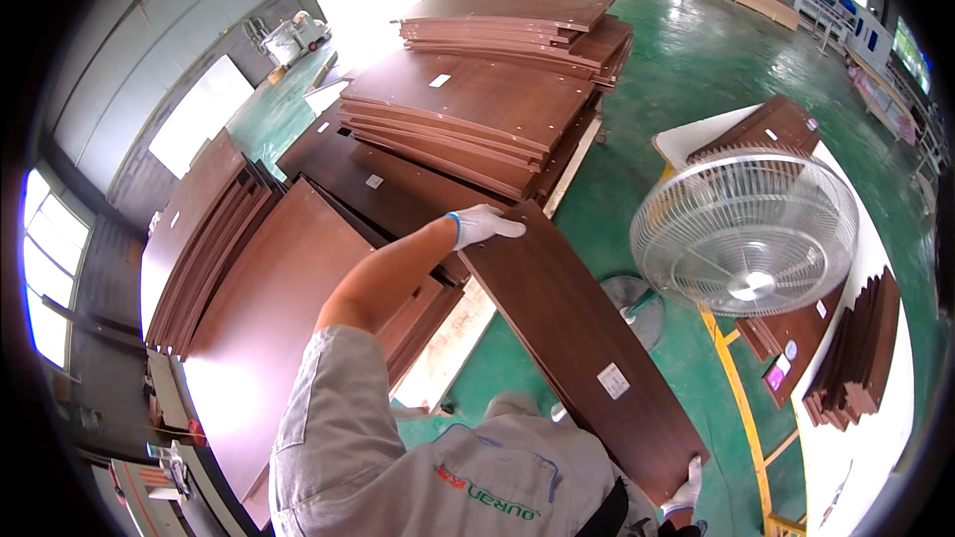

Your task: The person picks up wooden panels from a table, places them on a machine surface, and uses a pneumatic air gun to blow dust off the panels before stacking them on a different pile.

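Observation:
A long dark brown wood panel [582, 323] with a white label hangs slantwise in front of my body. At its far left end, my left hand [484, 226] in a white glove grips the corner, thumb over the upper face. My right hand [686, 490], gloved too, holds the near right end by its edge; part of that hand is hidden under the panel. Just left of the held panel lies a stack of dark brown panels [383, 182], partly covered by my left arm. Whether the held piece is one board or more, I cannot tell.
Tall stacks of brown panels [468, 94] stand ahead. More boards [204, 239] lean on the left, near a wide panel [269, 288]. A caged fan [746, 234] stands close on the right, beside a white-topped table [875, 418] with brown pieces. Yellow bars [741, 388] edge it.

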A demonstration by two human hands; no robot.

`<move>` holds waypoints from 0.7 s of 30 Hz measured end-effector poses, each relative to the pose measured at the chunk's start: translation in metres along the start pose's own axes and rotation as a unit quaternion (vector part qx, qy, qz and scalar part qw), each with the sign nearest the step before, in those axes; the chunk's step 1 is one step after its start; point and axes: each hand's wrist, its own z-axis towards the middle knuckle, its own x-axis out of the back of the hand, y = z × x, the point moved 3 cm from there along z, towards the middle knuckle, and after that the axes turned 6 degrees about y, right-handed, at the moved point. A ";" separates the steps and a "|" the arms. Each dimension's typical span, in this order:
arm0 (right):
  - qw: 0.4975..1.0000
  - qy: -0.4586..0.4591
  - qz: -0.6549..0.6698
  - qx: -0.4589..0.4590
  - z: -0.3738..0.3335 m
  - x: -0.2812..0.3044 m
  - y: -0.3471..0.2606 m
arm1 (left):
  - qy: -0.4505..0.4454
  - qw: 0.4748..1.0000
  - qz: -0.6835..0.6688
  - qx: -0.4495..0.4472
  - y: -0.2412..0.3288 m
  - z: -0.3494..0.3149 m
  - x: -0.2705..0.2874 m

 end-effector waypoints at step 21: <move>0.870 -0.108 -0.460 0.143 0.093 -0.597 0.141 | 0.277 0.909 0.309 0.043 -0.141 0.053 0.398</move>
